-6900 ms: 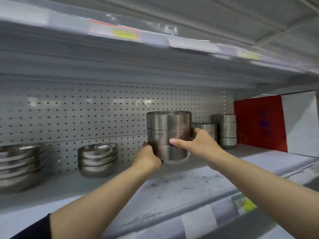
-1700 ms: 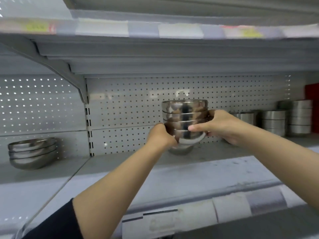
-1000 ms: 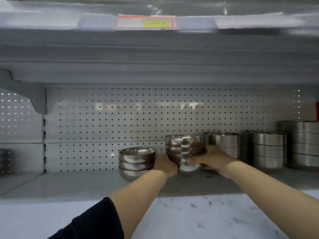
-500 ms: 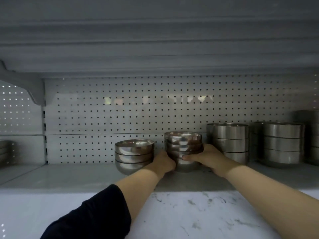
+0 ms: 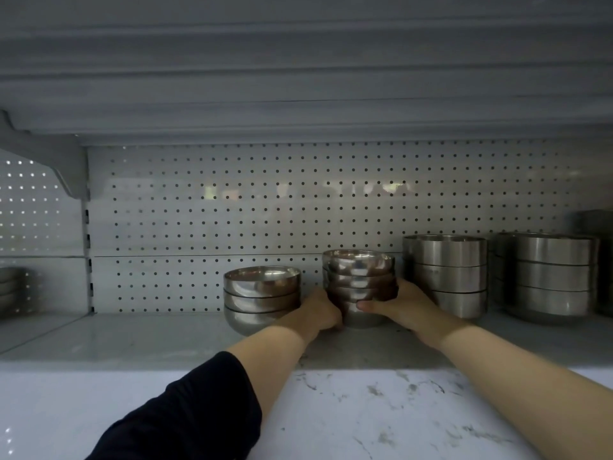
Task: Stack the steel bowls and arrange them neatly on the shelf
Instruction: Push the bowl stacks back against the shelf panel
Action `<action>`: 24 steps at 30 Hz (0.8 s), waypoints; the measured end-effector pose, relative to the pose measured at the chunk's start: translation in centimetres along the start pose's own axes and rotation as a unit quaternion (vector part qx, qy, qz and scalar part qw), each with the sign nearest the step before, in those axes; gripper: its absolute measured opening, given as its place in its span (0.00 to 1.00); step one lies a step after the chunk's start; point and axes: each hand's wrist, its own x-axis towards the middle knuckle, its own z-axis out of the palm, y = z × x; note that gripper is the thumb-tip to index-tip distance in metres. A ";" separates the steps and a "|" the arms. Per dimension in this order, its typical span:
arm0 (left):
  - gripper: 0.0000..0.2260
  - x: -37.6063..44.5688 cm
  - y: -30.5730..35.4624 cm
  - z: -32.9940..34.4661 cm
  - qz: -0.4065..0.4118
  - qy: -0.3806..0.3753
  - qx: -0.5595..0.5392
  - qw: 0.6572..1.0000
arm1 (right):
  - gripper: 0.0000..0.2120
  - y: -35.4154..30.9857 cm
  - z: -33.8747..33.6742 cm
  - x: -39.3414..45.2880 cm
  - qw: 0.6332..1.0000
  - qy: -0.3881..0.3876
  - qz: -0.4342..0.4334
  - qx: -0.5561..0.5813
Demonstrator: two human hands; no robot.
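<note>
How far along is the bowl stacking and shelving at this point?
Done: a round-bowl stack and two straight-sided stacks already stand in a row along the pegboard back. In hand: the left hand and right hand grip another stack of round bowls, its base at the shelf between them. Left: let go, and check it lines up with its neighbours.

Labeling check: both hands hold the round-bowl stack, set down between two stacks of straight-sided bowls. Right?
Not quite. In the head view both hands (left hand, right hand) do hold the round-bowl stack, but only its right neighbour is straight-sided; the left neighbour is round bowls.
</note>
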 end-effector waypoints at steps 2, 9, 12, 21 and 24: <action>0.18 -0.5 0.2 -0.3 0.003 -0.006 0.008 1.000 | 0.14 -0.4 -0.1 -0.3 1.000 0.001 0.003 -0.026; 0.08 -5.3 0.2 -5.4 0.095 -0.010 0.111 0.989 | 0.28 -7.2 -1.1 -3.5 0.963 0.083 -0.043 -0.253; 0.11 -6.6 -1.9 -8.2 0.081 0.021 0.190 0.978 | 0.37 -9.5 1.0 -3.7 0.956 0.055 -0.077 -0.278; 0.09 -5.0 -9.7 -13.1 -0.068 0.067 0.145 0.985 | 0.27 -9.3 8.9 -0.5 0.953 -0.154 0.032 -0.259; 0.09 -3.4 -10.7 -11.6 -0.066 0.058 0.102 0.991 | 0.22 -9.1 9.9 -0.1 0.965 -0.188 0.053 -0.177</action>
